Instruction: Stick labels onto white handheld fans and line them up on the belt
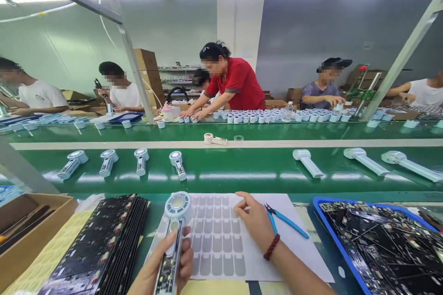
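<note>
My left hand is wrapped round the handle of a light-blue handheld device with a round head. Its handle is open along the front and shows a circuit board; my thumb presses near the handle's top. Over the upper right corner of a sheet of grey stickers, my right hand curls its thumb and index finger toward each other. Whether a sticker is between these fingertips cannot be made out. Blue-handled cutters lie on white paper beside my right wrist, partly hidden by it.
Stacked black circuit boards stand left, beside a cardboard box with tools. A blue tray of loose boards lies right. Ahead, similar devices rest on a green conveyor. Co-workers, one in a red shirt, are across the line.
</note>
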The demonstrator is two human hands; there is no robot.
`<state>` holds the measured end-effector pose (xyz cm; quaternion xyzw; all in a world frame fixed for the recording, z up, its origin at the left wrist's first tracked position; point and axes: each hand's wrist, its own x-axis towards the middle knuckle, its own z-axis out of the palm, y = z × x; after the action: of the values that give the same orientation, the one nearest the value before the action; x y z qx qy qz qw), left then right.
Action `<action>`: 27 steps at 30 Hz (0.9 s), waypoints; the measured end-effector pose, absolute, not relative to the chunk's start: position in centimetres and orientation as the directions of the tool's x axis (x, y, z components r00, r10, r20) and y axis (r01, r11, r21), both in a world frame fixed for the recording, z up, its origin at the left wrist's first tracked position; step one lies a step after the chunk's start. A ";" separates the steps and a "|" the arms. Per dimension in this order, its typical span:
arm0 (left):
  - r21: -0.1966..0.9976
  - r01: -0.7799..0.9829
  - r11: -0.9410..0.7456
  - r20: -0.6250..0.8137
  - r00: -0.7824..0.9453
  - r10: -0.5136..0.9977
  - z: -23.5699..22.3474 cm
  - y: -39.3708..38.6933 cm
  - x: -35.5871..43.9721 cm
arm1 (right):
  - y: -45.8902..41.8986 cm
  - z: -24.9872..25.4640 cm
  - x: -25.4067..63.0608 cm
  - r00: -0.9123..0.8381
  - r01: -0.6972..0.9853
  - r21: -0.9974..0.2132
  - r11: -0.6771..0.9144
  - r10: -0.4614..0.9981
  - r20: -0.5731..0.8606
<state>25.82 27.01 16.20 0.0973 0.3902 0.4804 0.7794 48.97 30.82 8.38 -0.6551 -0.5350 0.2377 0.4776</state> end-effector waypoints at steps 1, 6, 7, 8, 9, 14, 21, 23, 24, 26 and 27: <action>0.489 -0.705 0.514 -0.529 0.229 0.817 16.6 27.1 25.9 | 30.4 8.9 48.8 0.319 0.424 -0.904 0.045 0.927 0.196; 0.411 -0.718 0.561 -0.649 0.202 0.733 18.7 27.1 26.3 | 25.5 12.2 45.1 0.217 0.139 -0.983 0.119 0.965 0.148; 0.423 -0.711 0.561 -0.664 0.178 0.726 18.8 27.0 26.4 | 24.4 12.8 43.9 0.176 -0.013 -0.994 0.112 0.978 0.108; 0.438 -0.704 0.559 -0.671 0.158 0.725 18.9 26.9 26.6 | 23.4 13.3 42.6 0.137 -0.144 -0.986 0.089 0.988 0.069; 0.453 -0.704 0.548 -0.665 0.143 0.733 18.8 26.8 26.7 | 22.5 13.7 41.4 0.110 -0.234 -0.970 0.062 0.993 0.037; 0.436 -0.737 0.516 -0.657 0.131 0.742 18.2 26.5 27.4 | 21.0 15.2 37.7 0.113 -0.320 -0.947 0.012 0.993 -0.026; 0.386 -0.755 0.530 -0.696 0.139 0.705 18.3 26.6 27.4 | 21.5 16.3 37.0 0.134 -0.280 -0.959 -0.043 0.987 -0.084; 0.365 -0.763 0.534 -0.704 0.149 0.694 18.3 26.6 27.3 | 21.5 16.4 36.9 0.131 -0.285 -0.957 -0.052 0.987 -0.093; 0.358 -0.767 0.533 -0.706 0.152 0.692 18.3 26.6 27.3 | 21.5 16.4 36.8 0.129 -0.285 -0.957 -0.052 0.987 -0.092; 0.358 -0.768 0.531 -0.704 0.152 0.694 18.2 26.6 27.3 | 21.5 16.3 36.7 0.123 -0.282 -0.958 -0.052 0.988 -0.090; 0.365 -0.766 0.529 -0.700 0.149 0.698 18.2 26.6 27.3 | 21.5 16.3 36.7 0.121 -0.281 -0.958 -0.053 0.989 -0.090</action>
<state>27.28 26.63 18.17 -0.0388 0.4379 0.4835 0.7569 36.68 21.54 16.30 -0.4751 -0.3725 0.5483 0.5787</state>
